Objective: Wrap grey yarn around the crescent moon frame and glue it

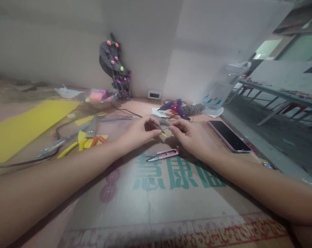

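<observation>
My left hand (pixel 140 130) and my right hand (pixel 188 136) meet over the middle of the table, both pinched on a small grey felt piece (pixel 161 121) with a yellow tip. The fingers of each hand are closed on its ends. Just below the hands, pink thread snips (pixel 163 155) lie on a flattened cardboard sheet (pixel 156 193) with green printed characters.
A blue glue gun (pixel 175 108) and a ball of twine (pixel 193 109) lie behind my hands. A phone (pixel 229 136) rests at the right. Yellow felt sheet (pixel 23 125), yellow scraps, scissors (pixel 92 128) and cables lie left. A grey pom-pom decoration (pixel 113 63) leans in the corner.
</observation>
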A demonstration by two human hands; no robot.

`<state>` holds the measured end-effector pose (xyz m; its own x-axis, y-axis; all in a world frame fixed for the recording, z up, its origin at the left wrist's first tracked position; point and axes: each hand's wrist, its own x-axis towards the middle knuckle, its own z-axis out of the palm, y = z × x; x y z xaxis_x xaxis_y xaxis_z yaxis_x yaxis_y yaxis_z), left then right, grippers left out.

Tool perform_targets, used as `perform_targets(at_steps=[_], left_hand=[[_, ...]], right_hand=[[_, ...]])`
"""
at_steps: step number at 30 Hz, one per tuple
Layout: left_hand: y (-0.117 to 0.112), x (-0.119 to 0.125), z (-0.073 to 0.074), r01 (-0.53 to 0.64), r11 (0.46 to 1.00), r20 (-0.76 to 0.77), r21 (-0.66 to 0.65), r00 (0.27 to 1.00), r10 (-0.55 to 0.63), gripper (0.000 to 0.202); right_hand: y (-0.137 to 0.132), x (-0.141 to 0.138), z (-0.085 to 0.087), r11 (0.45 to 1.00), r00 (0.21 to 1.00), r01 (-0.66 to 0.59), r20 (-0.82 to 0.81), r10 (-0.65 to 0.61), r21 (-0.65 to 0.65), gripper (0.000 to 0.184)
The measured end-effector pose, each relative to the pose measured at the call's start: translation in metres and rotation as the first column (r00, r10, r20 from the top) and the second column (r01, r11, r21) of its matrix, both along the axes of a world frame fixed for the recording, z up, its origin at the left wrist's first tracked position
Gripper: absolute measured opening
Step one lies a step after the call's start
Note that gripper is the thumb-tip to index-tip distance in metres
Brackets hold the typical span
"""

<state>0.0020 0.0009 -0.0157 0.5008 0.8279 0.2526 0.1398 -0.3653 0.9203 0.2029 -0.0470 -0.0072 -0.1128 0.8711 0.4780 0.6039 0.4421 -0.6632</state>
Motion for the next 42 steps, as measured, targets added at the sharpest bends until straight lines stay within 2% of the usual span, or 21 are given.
perform_targets(at_steps=[4,8,17,25,32,36,42], left_hand=[[-0.001,0.000,0.005,-0.058,0.997,0.046,0.041,0.997,0.056,0.023],[-0.004,-0.001,0.010,-0.078,0.995,0.111,0.066,0.991,0.071,0.022],[-0.006,-0.003,0.010,-0.028,0.990,0.140,0.140,0.990,0.008,0.024],[-0.003,-0.004,0.011,-0.095,0.995,0.193,-0.003,0.977,0.094,0.029],[-0.002,-0.004,0.014,-0.140,0.990,0.128,0.026,0.982,0.135,0.026],[0.000,-0.005,0.011,-0.148,0.986,0.102,0.071,0.985,0.141,0.026],[0.001,-0.005,0.009,-0.139,0.985,0.100,0.105,0.987,0.128,0.022]], right_hand=[[0.000,0.003,0.004,0.999,0.999,0.034,0.029,-0.034,-0.016,0.018],[0.000,0.004,0.004,0.997,1.000,-0.001,-0.024,-0.001,-0.082,0.021],[-0.002,0.002,0.001,0.971,0.994,-0.075,-0.100,0.054,-0.226,0.026],[-0.001,0.001,-0.004,0.951,0.985,-0.136,-0.142,0.099,-0.278,0.032],[-0.001,0.001,-0.005,0.932,0.968,-0.178,-0.226,0.109,-0.315,0.045],[-0.002,0.001,-0.005,0.927,0.962,-0.211,-0.234,0.141,-0.311,0.037],[-0.002,0.001,-0.005,0.923,0.963,-0.188,-0.248,0.106,-0.336,0.033]])
